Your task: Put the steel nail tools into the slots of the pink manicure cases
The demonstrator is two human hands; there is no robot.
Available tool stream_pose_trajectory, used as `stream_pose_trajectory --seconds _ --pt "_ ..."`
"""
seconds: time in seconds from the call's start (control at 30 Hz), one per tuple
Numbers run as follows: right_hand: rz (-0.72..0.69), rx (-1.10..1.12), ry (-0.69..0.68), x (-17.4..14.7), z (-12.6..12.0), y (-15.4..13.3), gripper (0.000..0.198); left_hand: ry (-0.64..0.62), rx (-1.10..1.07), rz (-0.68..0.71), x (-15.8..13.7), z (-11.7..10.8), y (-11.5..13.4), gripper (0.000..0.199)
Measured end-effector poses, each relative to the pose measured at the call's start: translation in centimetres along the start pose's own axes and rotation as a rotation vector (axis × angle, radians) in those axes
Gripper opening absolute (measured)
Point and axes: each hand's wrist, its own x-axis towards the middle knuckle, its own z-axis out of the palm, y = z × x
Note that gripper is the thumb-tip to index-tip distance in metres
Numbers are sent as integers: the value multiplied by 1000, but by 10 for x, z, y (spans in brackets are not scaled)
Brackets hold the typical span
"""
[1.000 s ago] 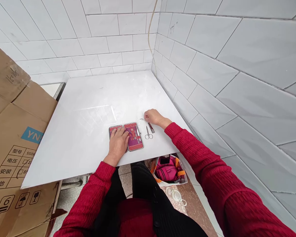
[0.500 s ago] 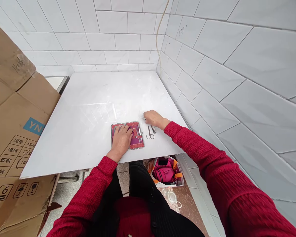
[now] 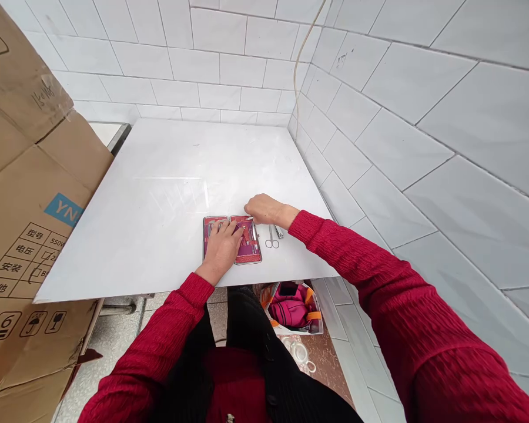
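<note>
An open manicure case, red and purple inside with small metal tools in its slots, lies near the table's front edge. My left hand rests across its middle, fingers spread and flat, hiding part of both halves. At the upper right corner of the case, my right hand is closed on a small silver manicure tool; its exact kind is mostly hidden by the fingers. Small scissors lie on the table right of the case. Beside them is a nail clipper, partly under my right wrist.
The white table meets tiled walls at the back and right. A large cardboard box stands along the left side. Below the front edge, a bag with pink contents sits at floor level. A cable hangs in the corner.
My right hand has moved left with the small tool, from beyond the scissors to the case's upper right corner. My left hand stays on the case. The view has shifted slightly.
</note>
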Motion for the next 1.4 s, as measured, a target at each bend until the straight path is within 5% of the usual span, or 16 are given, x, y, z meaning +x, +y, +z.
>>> stream_pose_trajectory --seconds 0.6,0.9,1.07,1.4 --pt "44 219 57 14 17 -8 19 16 -55 -36 -7 9 0 34" --pt "148 429 254 11 35 -5 21 -35 -77 -41 -5 5 -1 37" --pt "424 651 462 -24 44 16 18 -16 -139 -37 -4 -2 -4 36" --pt "651 709 207 -100 91 -28 16 189 -201 -94 -57 -21 -30 33"
